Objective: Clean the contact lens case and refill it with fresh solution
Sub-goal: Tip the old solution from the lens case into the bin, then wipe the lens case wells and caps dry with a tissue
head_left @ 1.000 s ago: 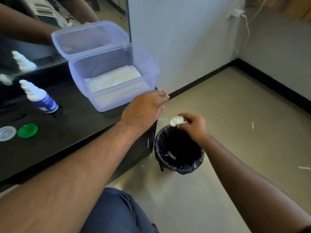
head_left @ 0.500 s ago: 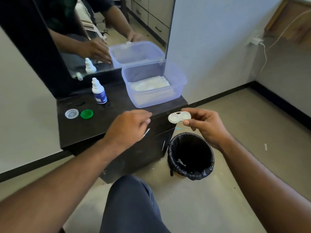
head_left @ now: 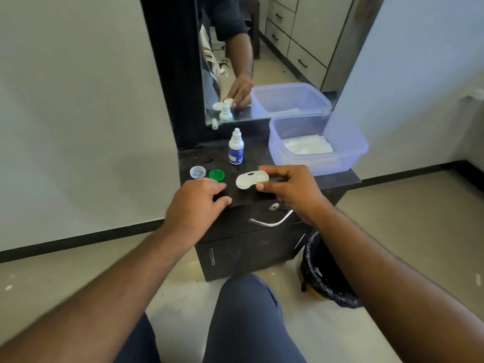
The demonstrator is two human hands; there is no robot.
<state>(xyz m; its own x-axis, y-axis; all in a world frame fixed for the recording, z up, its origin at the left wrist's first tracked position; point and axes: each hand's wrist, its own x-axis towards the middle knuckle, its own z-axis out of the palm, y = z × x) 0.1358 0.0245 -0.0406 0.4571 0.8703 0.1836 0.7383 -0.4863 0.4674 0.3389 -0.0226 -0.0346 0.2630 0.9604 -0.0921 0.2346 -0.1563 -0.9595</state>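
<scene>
**Lens case held over the cabinet top**

Contact lens case [head_left: 252, 180] — translucent white plastic, two joined round wells, no caps on — is pinched at its right well between thumb and fingertips of the right hand [head_left: 289, 191]. It sits just above the black cabinet top [head_left: 337, 179], near the front edge.

Left hand [head_left: 196, 205] rests palm-down at the front edge of the top, at 9 o'clock from the case; fingers loosely curled, gripping nothing.

Two loose round caps lie side by side at 10 o'clock from the case: clear plastic cap [head_left: 197, 171] on the outside, green plastic cap [head_left: 216, 175] nearer, just beyond the left fingertips.

Small white dropper bottle with blue label [head_left: 236, 148] stands upright at 12 o'clock, close to the mirror [head_left: 288, 48].

Lidless pale-blue plastic tub [head_left: 318, 145] with folded white tissue inside sits at 2 o'clock.

Black-lined waste bin [head_left: 327, 273] stands on the floor at 5 o'clock — beside the cabinet.
</scene>
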